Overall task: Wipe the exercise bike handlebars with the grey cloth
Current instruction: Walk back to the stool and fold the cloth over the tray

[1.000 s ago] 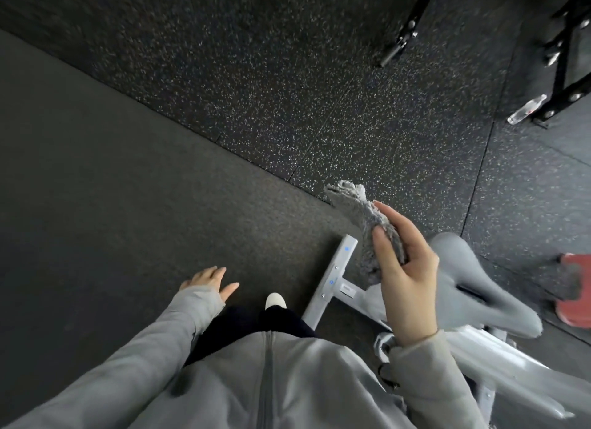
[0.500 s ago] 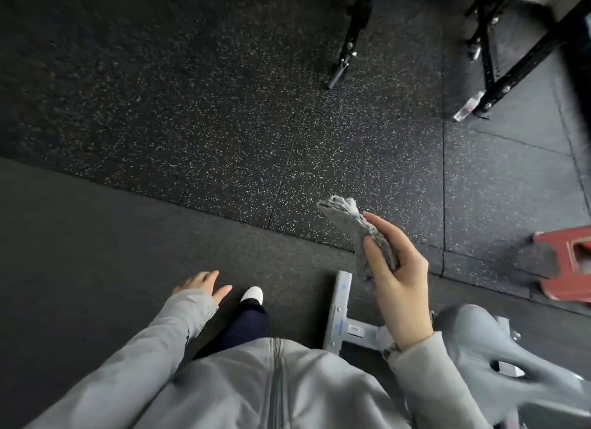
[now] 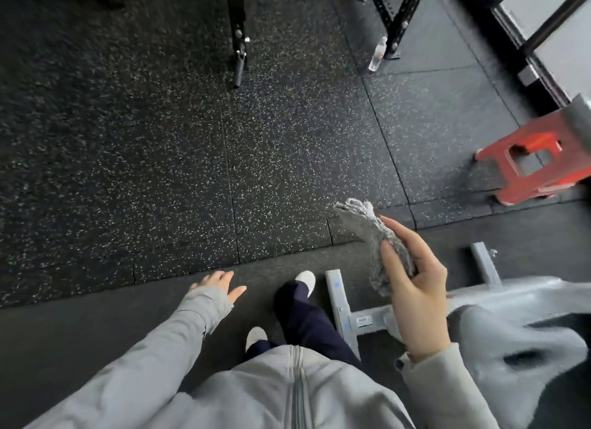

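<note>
A: What takes up most of the view?
B: Dark speckled rubber floor tiles (image 3: 287, 147), with a plain dark mat (image 3: 80, 326) nearer the person. Black rack legs (image 3: 401, 19) stand at the top, and a red stool (image 3: 524, 169) sits at the right.

A: And the bike?
B: Only its rear part shows. The grey saddle (image 3: 499, 342) fills the lower right, and the pale base stabiliser bar (image 3: 340, 307) lies on the mat just right of the person's feet. The handlebars are out of view.

A: The person?
B: Grey zipped jacket (image 3: 287, 393), dark trousers, white shoes (image 3: 305, 278).

A: Where is the grey cloth?
B: The grey cloth (image 3: 380, 240) is bunched up in the right hand (image 3: 415, 297), raised above the stabiliser bar. Thumb and fingers are closed around its lower half, and the free end sticks up and left past the fingertips. It touches no part of the bike.

A: The other hand?
B: The left hand (image 3: 217, 284) hangs low over the mat, fingers loosely spread, holding nothing, well apart from the cloth.

A: Anything small?
B: A clear plastic bottle (image 3: 377, 55) beside a rack leg.
</note>
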Available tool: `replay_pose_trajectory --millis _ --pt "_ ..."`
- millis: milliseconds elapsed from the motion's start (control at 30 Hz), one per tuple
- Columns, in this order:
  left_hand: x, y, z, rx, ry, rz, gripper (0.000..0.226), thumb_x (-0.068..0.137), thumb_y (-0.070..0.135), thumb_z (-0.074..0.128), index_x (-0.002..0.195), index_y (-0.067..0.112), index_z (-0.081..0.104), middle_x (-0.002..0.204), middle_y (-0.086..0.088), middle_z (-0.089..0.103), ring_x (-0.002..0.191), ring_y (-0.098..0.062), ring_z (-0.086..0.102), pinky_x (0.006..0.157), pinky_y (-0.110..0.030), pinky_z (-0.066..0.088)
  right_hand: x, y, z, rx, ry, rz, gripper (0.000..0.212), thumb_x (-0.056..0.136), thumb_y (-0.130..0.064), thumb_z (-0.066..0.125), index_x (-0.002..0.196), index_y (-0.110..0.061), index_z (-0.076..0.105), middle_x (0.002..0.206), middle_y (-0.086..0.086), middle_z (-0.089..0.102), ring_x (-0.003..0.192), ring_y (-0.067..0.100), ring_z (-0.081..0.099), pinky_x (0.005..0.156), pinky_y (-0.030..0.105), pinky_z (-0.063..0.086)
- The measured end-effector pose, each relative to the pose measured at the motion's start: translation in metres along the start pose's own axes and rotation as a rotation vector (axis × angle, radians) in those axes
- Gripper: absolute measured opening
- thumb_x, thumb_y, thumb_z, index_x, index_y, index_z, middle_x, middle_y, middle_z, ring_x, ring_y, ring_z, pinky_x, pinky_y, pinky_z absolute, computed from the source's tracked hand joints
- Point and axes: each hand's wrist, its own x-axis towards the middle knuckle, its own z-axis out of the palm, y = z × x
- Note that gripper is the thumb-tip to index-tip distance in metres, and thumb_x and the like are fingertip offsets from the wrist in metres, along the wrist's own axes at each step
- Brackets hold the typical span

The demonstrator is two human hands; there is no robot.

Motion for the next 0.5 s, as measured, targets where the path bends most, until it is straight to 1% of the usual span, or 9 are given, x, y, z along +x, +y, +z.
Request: replay_pose_trajectory --millis 100,200,300,433,500 --pt "0.042 0.038 -0.041 0.079 0.015 0.058 0.061 0.094 0.056 0.025 0.145 0.023 0.02 0.153 0.003 0.023 0.138 -0.02 0.026 0.113 -0.039 0.023 0.043 0.012 -0.018 -0.001 0.102 0.024 0.03 0.091 0.001 0.056 0.114 -0.017 0.066 0.11 -0.005 0.07 0.102 -0.001 0.062 0.09 0.012 0.045" --pt "0.077 0.085 -0.084 0.144 0.06 0.131 0.061 0.094 0.054 0.026 0.145 0.022 0.021 0.153 0.003 0.023 0.138 -0.019 0.025 0.113 -0.039 0.023 0.086 0.018 -0.041 0.011 0.195 0.029 0.033 0.092 -0.001 0.057 0.111 -0.026 0.066 0.108 -0.014 0.07 0.102 -0.001 0.062 0.089 0.013 0.045" --pt "0.103 0.137 -0.128 0.198 0.084 0.226 0.061 0.094 0.053 0.027 0.146 0.021 0.021 0.153 0.003 0.023 0.138 -0.019 0.025 0.113 -0.037 0.022 0.121 0.018 -0.064 0.019 0.288 0.032 0.035 0.092 -0.003 0.057 0.109 -0.033 0.066 0.105 -0.017 0.071 0.103 0.002 0.063 0.092 0.018 0.047" --pt "0.131 0.196 -0.179 0.291 0.103 0.32 0.061 0.094 0.053 0.028 0.146 0.021 0.021 0.153 0.002 0.024 0.139 -0.019 0.025 0.113 -0.038 0.023 0.159 0.015 -0.088 0.03 0.402 0.046 0.035 0.092 -0.008 0.057 0.108 -0.038 0.065 0.104 -0.021 0.07 0.102 0.0 0.062 0.088 0.012 0.045" --pt "0.146 0.223 -0.201 0.339 0.087 0.34 0.061 0.094 0.053 0.028 0.146 0.021 0.021 0.154 0.002 0.023 0.139 -0.02 0.024 0.114 -0.038 0.023 0.177 0.016 -0.098 0.048 0.456 0.081 0.034 0.093 -0.007 0.057 0.107 -0.037 0.066 0.104 -0.023 0.07 0.102 0.0 0.062 0.089 0.015 0.046"
